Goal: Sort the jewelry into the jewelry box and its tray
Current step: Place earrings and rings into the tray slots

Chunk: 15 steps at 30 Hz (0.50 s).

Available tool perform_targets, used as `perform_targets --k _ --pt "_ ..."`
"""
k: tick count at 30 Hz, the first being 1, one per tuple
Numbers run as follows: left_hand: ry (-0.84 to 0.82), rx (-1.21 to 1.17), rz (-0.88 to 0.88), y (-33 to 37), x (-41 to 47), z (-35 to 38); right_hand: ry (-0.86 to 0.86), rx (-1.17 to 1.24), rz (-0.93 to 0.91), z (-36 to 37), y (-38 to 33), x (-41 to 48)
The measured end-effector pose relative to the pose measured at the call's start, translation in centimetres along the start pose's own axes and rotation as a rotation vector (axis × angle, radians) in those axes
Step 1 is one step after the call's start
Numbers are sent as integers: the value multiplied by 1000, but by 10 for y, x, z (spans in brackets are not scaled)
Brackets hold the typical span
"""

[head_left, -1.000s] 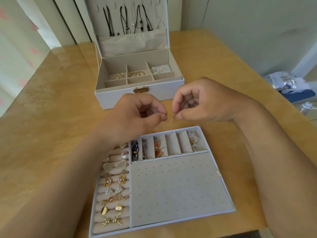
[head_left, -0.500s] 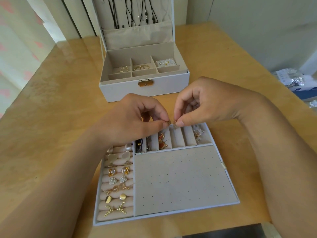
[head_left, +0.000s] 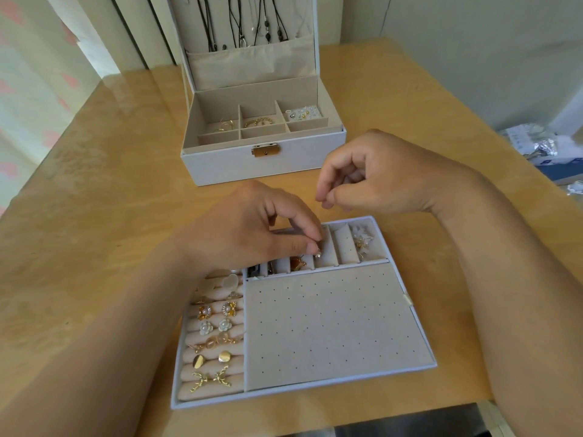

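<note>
Tray (head_left: 331,326) lies on the table (head_left: 110,184) nearest the person; the box (head_left: 236,165) stands open behind it, apart.

Left hand (head_left: 252,228): positioned over the tray's far row of narrow slots. Its fingers (head_left: 310,247) are curled, thumb and forefinger pinching a small earring (head_left: 318,254). The earring hangs at the slot just right of the one with an amber piece (head_left: 298,263); contact with the lining cannot be told.

Right hand (head_left: 378,178): raised above the tray's far edge, fingers curled, thumb and forefinger tips together. Whether they hold anything cannot be told.

Studs (head_left: 214,326) sit paired on the tray's left rolls. Necklaces (head_left: 243,23) hang in the box lid.
</note>
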<state>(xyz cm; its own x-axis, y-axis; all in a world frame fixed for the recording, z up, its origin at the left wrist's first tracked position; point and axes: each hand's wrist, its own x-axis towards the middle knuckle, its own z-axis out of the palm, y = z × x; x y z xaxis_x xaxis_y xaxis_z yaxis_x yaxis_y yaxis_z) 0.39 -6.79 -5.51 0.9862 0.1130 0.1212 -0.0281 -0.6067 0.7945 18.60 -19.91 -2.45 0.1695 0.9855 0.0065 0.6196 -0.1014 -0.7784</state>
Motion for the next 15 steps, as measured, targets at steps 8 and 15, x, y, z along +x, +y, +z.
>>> perform_targets --k 8,15 --pt "89 111 -7 -7 -2 -12 1 -32 -11 1 4 3" --pt "85 214 -148 -7 -1 -10 -131 -52 50 5 7 5"
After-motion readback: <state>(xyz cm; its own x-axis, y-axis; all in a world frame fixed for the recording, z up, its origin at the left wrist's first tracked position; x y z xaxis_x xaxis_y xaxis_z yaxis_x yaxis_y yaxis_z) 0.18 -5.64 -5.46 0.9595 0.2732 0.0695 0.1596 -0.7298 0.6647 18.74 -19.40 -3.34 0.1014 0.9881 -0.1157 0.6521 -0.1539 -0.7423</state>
